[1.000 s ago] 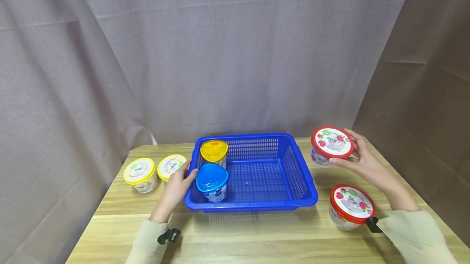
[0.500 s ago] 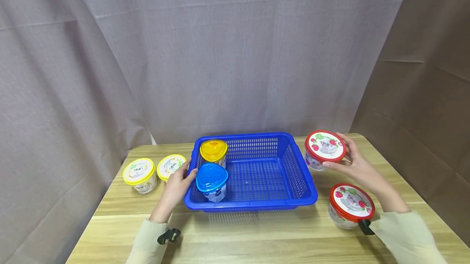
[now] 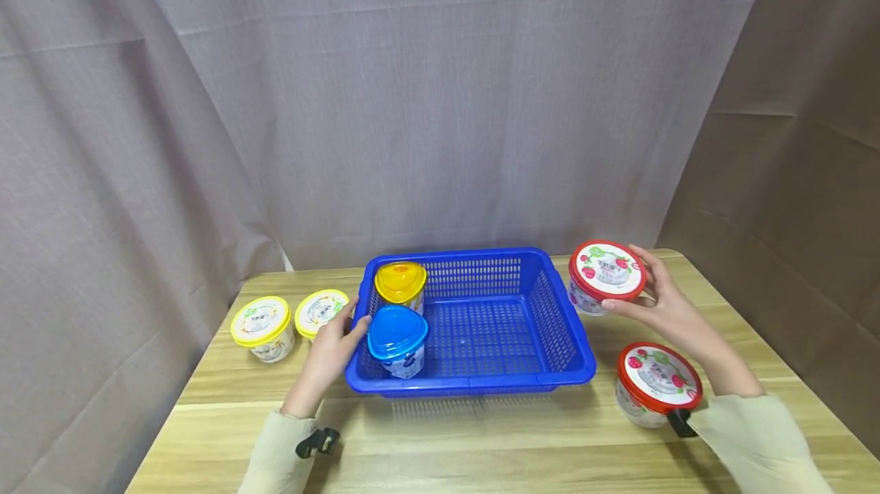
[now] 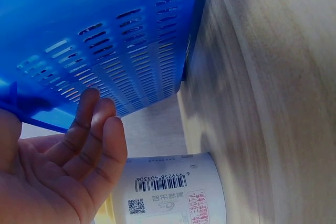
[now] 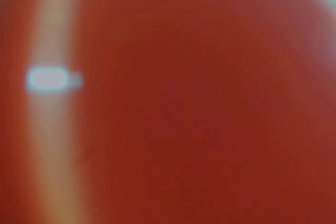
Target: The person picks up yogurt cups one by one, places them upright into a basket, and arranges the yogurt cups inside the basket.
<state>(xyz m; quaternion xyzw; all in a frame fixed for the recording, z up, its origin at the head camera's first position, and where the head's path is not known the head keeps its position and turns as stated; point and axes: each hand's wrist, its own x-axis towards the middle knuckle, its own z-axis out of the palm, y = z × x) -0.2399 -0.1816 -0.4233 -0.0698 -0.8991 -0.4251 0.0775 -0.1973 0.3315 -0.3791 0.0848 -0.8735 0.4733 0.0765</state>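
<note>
My left hand (image 3: 328, 353) holds the left rim of a blue plastic basket (image 3: 481, 384), thumb over the edge. In the left wrist view its fingers (image 4: 113, 145) bend up by the slotted outer wall. To the right of the basket, my right hand (image 3: 667, 303) grips a round paper tub (image 3: 609, 271) with a red-rimmed strawberry lid, fingers at the far side and thumb in front. A similar red-lidded tub (image 3: 658, 378) stands under the right wrist. Inside the basket's left end sit a blue-lidded cup (image 3: 398, 332) and a yellow-lidded cup (image 3: 401, 282). Blurred red fills the right wrist view.
Two white tubs with yellow lids stand left of the basket: one farther out (image 3: 261, 321), the other (image 3: 320, 311) beside my left hand. Everything is on a wood-grain table (image 3: 440, 456). A grey cloth (image 3: 440, 97) hangs behind, and a brown one (image 3: 791, 188) at the right.
My right hand has carried the strawberry-lidded tub a little left, closer to the basket; it dipped slightly, then rose a touch. The left hand and the basket stay put.
</note>
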